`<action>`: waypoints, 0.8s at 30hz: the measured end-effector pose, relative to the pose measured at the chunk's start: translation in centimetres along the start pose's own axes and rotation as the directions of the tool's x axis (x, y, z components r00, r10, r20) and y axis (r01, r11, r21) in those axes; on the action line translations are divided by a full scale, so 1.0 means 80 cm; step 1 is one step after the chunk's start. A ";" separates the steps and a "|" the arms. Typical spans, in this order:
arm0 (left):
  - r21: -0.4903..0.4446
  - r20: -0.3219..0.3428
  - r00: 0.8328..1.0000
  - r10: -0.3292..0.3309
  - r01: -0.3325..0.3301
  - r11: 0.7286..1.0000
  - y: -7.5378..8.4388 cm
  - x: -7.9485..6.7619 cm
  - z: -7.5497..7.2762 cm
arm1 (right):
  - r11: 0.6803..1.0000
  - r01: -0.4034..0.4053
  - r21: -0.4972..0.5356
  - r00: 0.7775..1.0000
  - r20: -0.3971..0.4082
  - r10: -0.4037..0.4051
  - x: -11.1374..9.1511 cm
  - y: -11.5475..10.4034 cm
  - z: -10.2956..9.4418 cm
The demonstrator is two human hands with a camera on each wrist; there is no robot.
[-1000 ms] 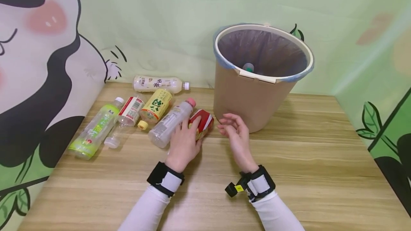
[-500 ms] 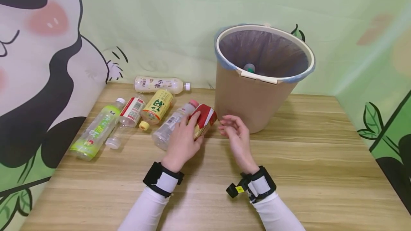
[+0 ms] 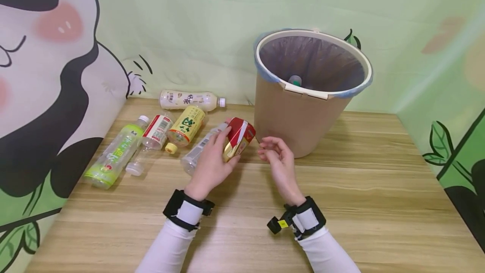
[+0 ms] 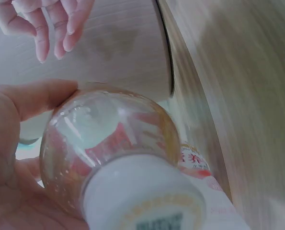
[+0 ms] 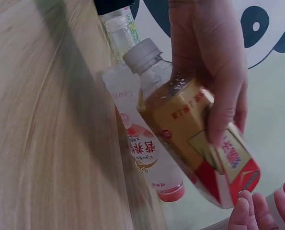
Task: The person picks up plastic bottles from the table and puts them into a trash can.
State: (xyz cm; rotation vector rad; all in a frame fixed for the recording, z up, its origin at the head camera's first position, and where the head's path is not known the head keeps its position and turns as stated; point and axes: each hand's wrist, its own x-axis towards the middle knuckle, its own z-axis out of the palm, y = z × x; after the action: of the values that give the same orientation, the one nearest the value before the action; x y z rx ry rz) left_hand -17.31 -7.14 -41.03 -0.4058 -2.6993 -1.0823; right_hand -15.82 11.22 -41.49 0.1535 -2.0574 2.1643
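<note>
My left hand (image 3: 214, 161) grips a bottle with a red and gold label (image 3: 239, 138), thumb on one side and fingers on the other. Its white cap (image 4: 142, 191) points back toward the left wrist camera, and the bottle tilts with its base toward the bin. Right beneath it lies a whitish bottle with a pink cap (image 5: 156, 165), partly covered by the left hand in the head view. Just right of the held bottle's base, my right hand (image 3: 280, 165) hovers in front of the bin with loosely bent fingers and nothing in them.
A brown bin (image 3: 299, 125) with a liner stands behind the right hand; a bottle end (image 3: 294, 80) shows inside. Left lie a green-labelled bottle (image 3: 117, 151), a red-and-white-labelled one (image 3: 156, 132) and a yellow-labelled one (image 3: 187, 125). A milk tea bottle (image 3: 189, 100) lies along the back wall.
The left hand has lifted the red and gold bottle off its spot beside the pink-capped one and turned it, base end up toward the bin. The right hand has barely moved.
</note>
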 end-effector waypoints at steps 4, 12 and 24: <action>-0.085 -0.008 1.000 0.003 -0.004 0.996 0.001 0.001 -0.003 | 1.000 0.007 0.010 1.000 0.002 -0.007 0.001 0.002 0.001; -0.270 -0.035 0.999 0.016 -0.025 0.962 0.000 0.004 -0.006 | 0.999 0.018 -0.036 1.000 0.006 -0.018 0.002 0.005 0.002; -0.579 0.072 0.994 -0.079 0.106 0.809 0.044 -0.005 -0.039 | 0.995 0.080 -0.066 0.991 0.114 -0.073 -0.001 0.000 0.002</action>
State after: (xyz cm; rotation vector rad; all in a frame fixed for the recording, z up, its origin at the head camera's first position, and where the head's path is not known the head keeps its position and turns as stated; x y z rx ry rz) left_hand -15.51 -6.95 -36.65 -0.3903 -2.3812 -1.9568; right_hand -15.76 11.05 -41.53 0.3462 -2.1454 2.0797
